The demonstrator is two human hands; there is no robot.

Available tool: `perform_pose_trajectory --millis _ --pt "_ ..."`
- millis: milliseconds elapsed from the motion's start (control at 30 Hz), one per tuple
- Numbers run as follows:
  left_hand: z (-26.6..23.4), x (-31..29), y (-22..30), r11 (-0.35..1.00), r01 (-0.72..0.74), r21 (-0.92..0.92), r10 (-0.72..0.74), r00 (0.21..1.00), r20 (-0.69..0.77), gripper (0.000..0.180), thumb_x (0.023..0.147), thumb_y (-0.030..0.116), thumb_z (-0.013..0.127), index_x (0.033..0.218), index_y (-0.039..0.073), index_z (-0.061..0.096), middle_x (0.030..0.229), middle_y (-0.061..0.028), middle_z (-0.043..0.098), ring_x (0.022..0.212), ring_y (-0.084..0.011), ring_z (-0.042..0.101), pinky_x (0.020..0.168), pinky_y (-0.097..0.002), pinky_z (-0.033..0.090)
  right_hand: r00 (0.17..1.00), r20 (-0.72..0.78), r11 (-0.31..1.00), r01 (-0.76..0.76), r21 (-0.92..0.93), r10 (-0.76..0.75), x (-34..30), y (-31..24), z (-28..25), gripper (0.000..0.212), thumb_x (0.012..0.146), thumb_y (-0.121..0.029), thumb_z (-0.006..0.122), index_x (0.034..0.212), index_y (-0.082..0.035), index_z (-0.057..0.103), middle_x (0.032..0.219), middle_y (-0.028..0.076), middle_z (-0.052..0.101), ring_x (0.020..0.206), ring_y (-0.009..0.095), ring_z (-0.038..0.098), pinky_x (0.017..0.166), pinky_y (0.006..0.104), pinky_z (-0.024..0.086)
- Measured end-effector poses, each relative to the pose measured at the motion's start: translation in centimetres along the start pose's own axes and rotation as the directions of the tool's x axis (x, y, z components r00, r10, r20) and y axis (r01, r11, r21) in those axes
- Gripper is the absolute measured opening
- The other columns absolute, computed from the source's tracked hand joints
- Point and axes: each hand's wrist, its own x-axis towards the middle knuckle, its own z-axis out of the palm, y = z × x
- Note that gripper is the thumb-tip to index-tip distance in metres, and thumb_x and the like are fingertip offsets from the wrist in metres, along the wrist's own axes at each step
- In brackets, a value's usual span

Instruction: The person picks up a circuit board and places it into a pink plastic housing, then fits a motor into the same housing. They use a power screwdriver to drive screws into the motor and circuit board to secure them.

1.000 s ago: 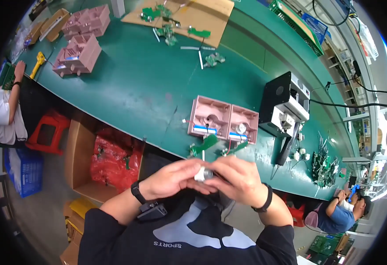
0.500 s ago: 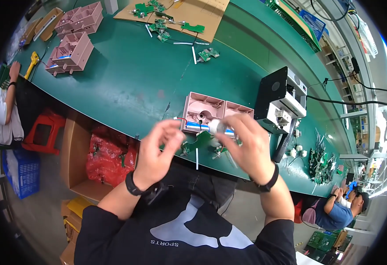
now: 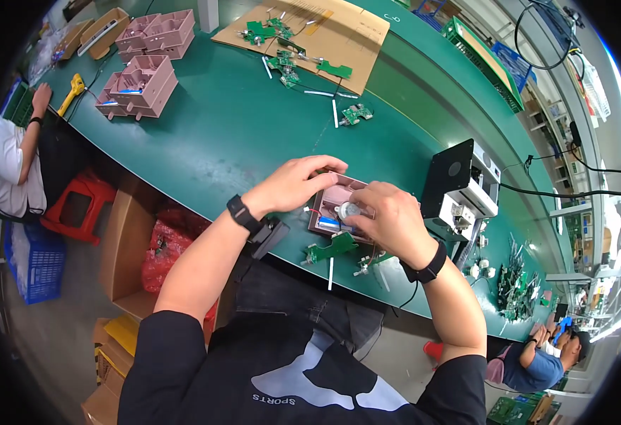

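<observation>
A pink plastic housing [image 3: 322, 205] lies on the bench in front of me, with a blue cylindrical cell [image 3: 329, 223] inside its near side. My left hand [image 3: 293, 185] holds the far left wall, fingers bent over the rim. Between the thumb and fingers of my right hand [image 3: 395, 221] is a small round white part [image 3: 346, 210], down inside the housing. That hand covers most of the housing's right half. Right at the near wall lies a green circuit board [image 3: 333, 248], a white strip [image 3: 330, 273] beside it.
A black and silver machine [image 3: 459, 188] stands to the right, and beyond it a heap of wires [image 3: 516, 283]. More pink housings [image 3: 147, 85] sit far left near a yellow tool [image 3: 73, 92]. Cardboard [image 3: 310, 32] carries several boards. People sit at both bench ends.
My left hand has moved forward from the air onto the housing's far left wall. My right hand has lowered the round white part into the housing.
</observation>
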Motion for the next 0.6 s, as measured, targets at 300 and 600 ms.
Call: perform_pose_trajectory --millis 300,600 --pt "-0.4 3.0 -0.8 0.997 -0.009 0.082 -0.006 0.984 0.178 0.036 0.103 0.027 0.067 0.131 0.005 0.068 0.115 -0.008 0.076 0.102 -0.0141 0.069 0.088 -0.0311 0.055 0.999 0.019 0.997 0.033 -0.076 -0.032 0.3 0.0 0.7 0.034 0.075 -0.019 0.087 0.103 -0.008 0.072 0.09 0.007 0.067 0.086 0.029 0.067 0.072 0.0434 0.054" --pt "-0.8 3.1 -1.5 1.0 -0.016 0.006 0.015 0.987 0.162 0.039 0.101 0.033 0.069 0.126 0.003 0.07 0.114 -0.0111 0.078 0.105 -0.023 0.074 0.09 -0.036 0.057 0.975 0.101 0.958 0.214 -0.194 -0.197 -1.3 -1.0 0.3 0.036 0.076 -0.006 0.078 0.111 -0.006 0.069 0.105 0.008 0.066 0.087 0.03 0.064 0.073 0.0419 0.054"
